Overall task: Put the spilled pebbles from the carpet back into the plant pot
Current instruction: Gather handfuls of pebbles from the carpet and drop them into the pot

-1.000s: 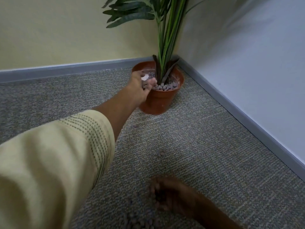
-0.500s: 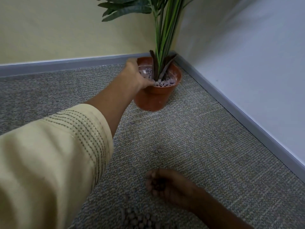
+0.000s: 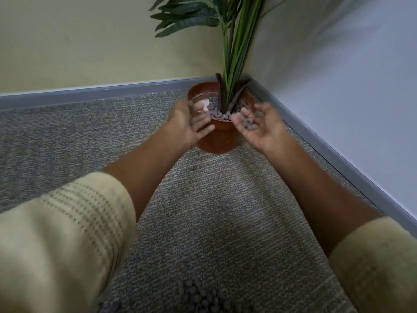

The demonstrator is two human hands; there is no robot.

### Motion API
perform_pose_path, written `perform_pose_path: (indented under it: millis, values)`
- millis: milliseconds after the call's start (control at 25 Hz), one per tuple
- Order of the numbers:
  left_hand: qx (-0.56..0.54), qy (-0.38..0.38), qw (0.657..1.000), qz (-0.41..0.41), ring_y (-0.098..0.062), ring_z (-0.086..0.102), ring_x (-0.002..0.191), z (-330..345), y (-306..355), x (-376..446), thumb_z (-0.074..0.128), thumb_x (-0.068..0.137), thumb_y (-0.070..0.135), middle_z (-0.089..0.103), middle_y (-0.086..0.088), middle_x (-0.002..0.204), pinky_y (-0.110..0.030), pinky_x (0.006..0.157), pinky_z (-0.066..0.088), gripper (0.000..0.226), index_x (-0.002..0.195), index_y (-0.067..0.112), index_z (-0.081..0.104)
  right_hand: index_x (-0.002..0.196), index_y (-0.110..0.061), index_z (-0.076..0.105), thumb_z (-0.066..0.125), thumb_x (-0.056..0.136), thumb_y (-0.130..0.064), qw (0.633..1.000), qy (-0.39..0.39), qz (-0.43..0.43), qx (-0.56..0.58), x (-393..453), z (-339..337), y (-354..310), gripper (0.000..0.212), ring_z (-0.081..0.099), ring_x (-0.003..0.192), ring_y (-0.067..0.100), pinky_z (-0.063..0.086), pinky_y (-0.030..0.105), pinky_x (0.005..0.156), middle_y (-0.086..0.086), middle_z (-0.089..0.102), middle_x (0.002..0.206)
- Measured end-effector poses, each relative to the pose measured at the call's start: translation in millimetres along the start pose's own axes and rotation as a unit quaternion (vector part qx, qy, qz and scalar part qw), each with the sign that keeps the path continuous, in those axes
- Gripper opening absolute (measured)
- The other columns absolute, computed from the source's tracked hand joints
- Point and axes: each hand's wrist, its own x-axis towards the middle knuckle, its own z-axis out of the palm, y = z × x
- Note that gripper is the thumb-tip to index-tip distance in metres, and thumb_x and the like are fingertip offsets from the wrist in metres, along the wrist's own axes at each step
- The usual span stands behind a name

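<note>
Both my hands are up at the plant pot [image 3: 216,138], which stands on the carpet [image 3: 67,136] in the wall corner at about 12 o'clock from me.

Right hand [image 3: 259,125]: palm up, fingers loosely cupped, a small heap of grey pebbles [image 3: 247,123] lying in the palm. Hand sits at the pot's 3 o'clock edge, just beside the rim. Not yet tipped in.

Left hand [image 3: 191,123]: fingers spread and relaxed, nothing visible in it. It is at the pot's 9 o'clock side, in front of the rim; contact with the pot cannot be judged.

Pot contents: a layer of pebbles around the plant stems [image 3: 230,82], with a bare pale patch on the 9 o'clock side, so the fill looks incomplete.

Remaining on carpet: a dense cluster of spilled pebbles [image 3: 198,299] at 6 o'clock, close to me, plus a few strays [image 3: 227,205] between the cluster and the pot.

Judgement: task partly done. One handful is about to go in; several more trips look needed for the cluster, then the strays singly.
</note>
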Motion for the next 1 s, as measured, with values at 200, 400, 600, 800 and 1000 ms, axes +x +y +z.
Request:
perform_pose_path:
  millis: [200, 400, 600, 800, 1000]
  values:
    - [0.040, 0.047, 0.998, -0.025, -0.020, 0.063, 0.095, -50, -5, -4, 0.035, 0.093, 0.011, 0.063, -0.012, 0.102, -0.034, 0.076, 0.054, 0.025, 0.089, 0.009, 0.060, 0.129, 0.002, 0.044, 0.048, 0.092, -0.031, 1.000, -0.001, -0.009, 0.000, 27, 42, -9, 0.050, 0.058, 0.096, 0.033, 0.045, 0.048, 0.081, 0.019, 0.055, 0.096]
    - [0.159, 0.023, 0.985, -0.059, -0.013, 0.061, 0.076, -82, -28, -22, 0.039, 0.089, 0.002, 0.064, -0.006, 0.086, -0.028, 0.073, 0.053, 0.030, 0.108, 0.008, 0.062, 0.117, 0.001, 0.053, 0.045, 0.094, -0.029, 1.000, -0.027, 0.001, 0.012, 22, 36, -10, 0.039, 0.058, 0.113, 0.035, 0.050, 0.050, 0.089, 0.020, 0.058, 0.124]
    - [0.406, -0.094, 0.907, -0.067, -0.015, 0.056, 0.068, -112, -76, -66, 0.056, 0.087, 0.002, 0.061, -0.011, 0.087, -0.022, 0.059, 0.047, 0.027, 0.112, 0.002, 0.064, 0.081, -0.004, 0.051, 0.053, 0.090, -0.017, 0.990, -0.019, -0.004, -0.137, -8, 11, 2, 0.016, 0.059, 0.101, 0.030, 0.056, 0.040, 0.081, 0.014, 0.052, 0.093]
    - [0.790, -0.263, 0.552, 0.030, -0.021, 0.038, 0.118, -153, -129, -114, 0.085, 0.052, 0.051, 0.035, -0.005, 0.127, -0.032, 0.103, 0.040, 0.105, 0.141, 0.030, 0.033, 0.097, -0.001, 0.060, 0.057, 0.086, -0.004, 0.958, -0.069, 0.063, -0.270, -49, -30, 40, 0.012, 0.064, 0.096, 0.029, 0.060, 0.032, 0.076, 0.021, 0.058, 0.103]
    - [0.827, -0.251, 0.487, 0.125, -0.026, 0.039, 0.116, -160, -158, -133, 0.082, 0.050, 0.057, 0.031, -0.009, 0.127, -0.036, 0.097, 0.044, 0.100, 0.133, 0.023, 0.038, 0.100, -0.004, 0.063, 0.068, 0.082, -0.008, 0.749, -0.241, 0.111, -0.607, -104, -94, 95, 0.019, 0.062, 0.064, 0.016, 0.052, 0.029, 0.060, 0.010, 0.068, 0.082]
